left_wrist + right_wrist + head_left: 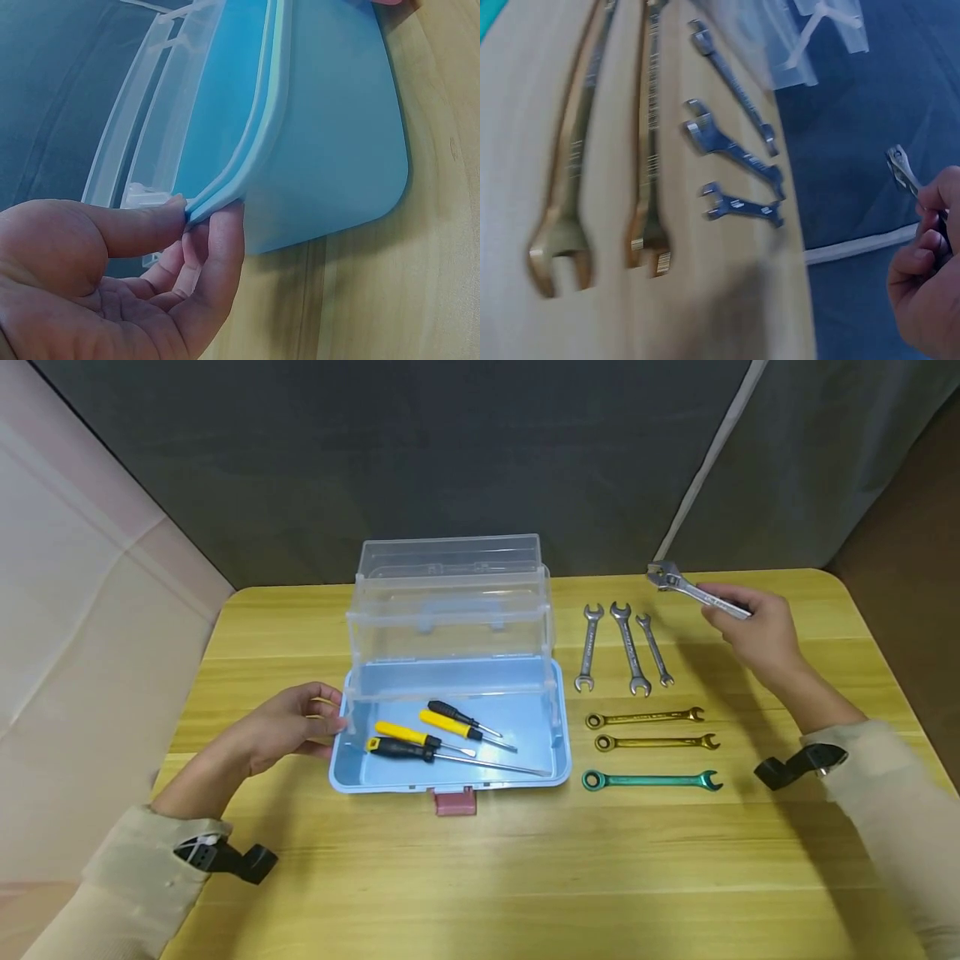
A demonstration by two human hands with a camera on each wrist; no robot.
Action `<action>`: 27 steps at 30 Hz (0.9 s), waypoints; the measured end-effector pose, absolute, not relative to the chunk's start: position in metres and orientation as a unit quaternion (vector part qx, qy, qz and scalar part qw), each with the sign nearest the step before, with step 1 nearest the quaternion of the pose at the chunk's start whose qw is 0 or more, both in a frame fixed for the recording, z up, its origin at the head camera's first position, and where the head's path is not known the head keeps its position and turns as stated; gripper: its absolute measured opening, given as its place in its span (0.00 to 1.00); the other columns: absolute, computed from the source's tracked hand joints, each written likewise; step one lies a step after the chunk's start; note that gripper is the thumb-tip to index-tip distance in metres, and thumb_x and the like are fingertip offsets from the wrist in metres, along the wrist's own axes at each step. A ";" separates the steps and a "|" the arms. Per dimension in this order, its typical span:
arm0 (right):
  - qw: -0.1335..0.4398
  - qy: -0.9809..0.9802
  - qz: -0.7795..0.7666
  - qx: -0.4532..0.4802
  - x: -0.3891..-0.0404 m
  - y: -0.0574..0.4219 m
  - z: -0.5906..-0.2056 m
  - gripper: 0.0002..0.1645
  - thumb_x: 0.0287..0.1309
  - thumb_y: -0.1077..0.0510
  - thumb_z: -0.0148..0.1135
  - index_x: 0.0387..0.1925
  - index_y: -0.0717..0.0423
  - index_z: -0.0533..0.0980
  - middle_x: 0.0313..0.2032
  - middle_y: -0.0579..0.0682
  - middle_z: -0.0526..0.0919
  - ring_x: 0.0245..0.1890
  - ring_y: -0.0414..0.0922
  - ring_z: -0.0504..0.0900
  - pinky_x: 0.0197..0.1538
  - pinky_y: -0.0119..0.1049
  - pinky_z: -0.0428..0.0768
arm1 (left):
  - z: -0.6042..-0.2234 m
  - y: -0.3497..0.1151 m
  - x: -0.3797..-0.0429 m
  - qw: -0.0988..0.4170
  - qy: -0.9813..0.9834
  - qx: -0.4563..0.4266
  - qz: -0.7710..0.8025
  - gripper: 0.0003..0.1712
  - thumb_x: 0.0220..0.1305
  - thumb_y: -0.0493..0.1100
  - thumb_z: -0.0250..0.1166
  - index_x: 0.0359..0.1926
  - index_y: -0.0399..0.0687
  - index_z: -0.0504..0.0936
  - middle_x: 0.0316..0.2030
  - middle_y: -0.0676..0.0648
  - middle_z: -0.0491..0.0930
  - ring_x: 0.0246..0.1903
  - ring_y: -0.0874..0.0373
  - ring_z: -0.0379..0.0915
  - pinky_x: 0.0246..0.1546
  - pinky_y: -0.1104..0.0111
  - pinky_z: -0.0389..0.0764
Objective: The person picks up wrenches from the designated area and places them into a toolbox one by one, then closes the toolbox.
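Note:
My left hand (pixel 288 727) pinches the left rim of a light blue toolbox (pixel 450 781), thumb on top and fingers below, as the left wrist view shows. The clear lid with its folding trays (pixel 450 593) stands raised at the back. Inside the box lie several screwdrivers (pixel 405 749) with black or yellow handles. Over the table's far right part, my right hand (pixel 761 631) holds a silver adjustable wrench (pixel 693 587) by its handle, the head pointing left. Three silver open-end wrenches (pixel 630 647) lie on the table to its left.
Two gold combination wrenches (pixel 652 742) and a green one (pixel 652 781) lie right of the toolbox. A pink latch (pixel 454 802) hangs at the box's front. Behind the wooden table (pixel 480 877) rises a dark cloth (pixel 450 452); a pale cloth (pixel 82 610) hangs at the left.

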State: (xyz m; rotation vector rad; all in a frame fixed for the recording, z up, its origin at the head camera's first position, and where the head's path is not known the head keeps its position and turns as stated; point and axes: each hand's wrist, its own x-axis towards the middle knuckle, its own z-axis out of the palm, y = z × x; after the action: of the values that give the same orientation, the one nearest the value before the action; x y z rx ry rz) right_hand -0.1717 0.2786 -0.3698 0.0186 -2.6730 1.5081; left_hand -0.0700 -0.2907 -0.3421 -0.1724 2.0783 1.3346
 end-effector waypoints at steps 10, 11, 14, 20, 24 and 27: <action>0.014 -0.852 0.521 0.048 -0.187 0.260 -0.334 0.18 0.71 0.60 0.61 0.59 0.54 0.82 0.39 0.38 0.79 0.33 0.39 0.71 0.29 0.23 0.73 | -0.341 -0.291 -0.069 0.324 0.791 -0.064 0.515 0.22 0.73 0.32 0.59 0.60 0.29 0.61 0.44 0.42 0.73 0.37 0.55 0.80 0.41 0.65 0.87; 0.014 -0.849 0.525 0.050 -0.189 0.258 -0.331 0.18 0.70 0.60 0.61 0.59 0.54 0.82 0.39 0.38 0.79 0.33 0.39 0.71 0.30 0.23 0.73 | -0.341 -0.291 -0.069 0.324 0.791 -0.064 0.515 0.22 0.73 0.32 0.59 0.60 0.29 0.61 0.44 0.42 0.73 0.37 0.55 0.80 0.41 0.65 0.87; 0.008 -0.839 0.541 0.054 -0.195 0.250 -0.322 0.17 0.69 0.60 0.63 0.58 0.54 0.82 0.39 0.42 0.80 0.33 0.40 0.71 0.29 0.24 0.73 | -0.341 -0.290 -0.069 0.323 0.792 -0.064 0.514 0.22 0.73 0.32 0.59 0.60 0.29 0.61 0.44 0.41 0.73 0.38 0.55 0.80 0.41 0.64 0.87; -0.021 -0.810 0.582 0.071 -0.210 0.233 -0.311 0.17 0.68 0.61 0.64 0.57 0.53 0.83 0.40 0.46 0.77 0.31 0.41 0.69 0.27 0.25 0.69 | -0.341 -0.289 -0.070 0.321 0.794 -0.068 0.512 0.22 0.73 0.31 0.59 0.61 0.29 0.61 0.45 0.41 0.73 0.38 0.55 0.80 0.42 0.64 0.87; -0.032 -0.802 0.590 0.084 -0.220 0.217 -0.306 0.16 0.67 0.62 0.65 0.55 0.52 0.84 0.37 0.47 0.75 0.25 0.40 0.67 0.24 0.28 0.66 | -0.341 -0.288 -0.071 0.320 0.794 -0.069 0.513 0.21 0.73 0.31 0.58 0.60 0.29 0.61 0.45 0.41 0.73 0.38 0.55 0.80 0.42 0.64 0.87; -0.043 -0.808 0.581 0.091 -0.225 0.204 -0.302 0.16 0.67 0.61 0.65 0.55 0.51 0.84 0.37 0.47 0.75 0.26 0.41 0.67 0.24 0.28 0.67 | -0.341 -0.287 -0.071 0.323 0.793 -0.070 0.511 0.21 0.73 0.31 0.59 0.61 0.30 0.61 0.45 0.41 0.73 0.38 0.55 0.80 0.42 0.64 0.87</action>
State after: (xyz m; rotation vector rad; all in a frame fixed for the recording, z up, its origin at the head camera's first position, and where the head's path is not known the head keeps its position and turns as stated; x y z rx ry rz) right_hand -0.2248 0.2038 -0.3019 0.2934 -2.6093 1.8772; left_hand -0.0706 -0.2872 -0.3408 -0.1828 2.0823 1.3420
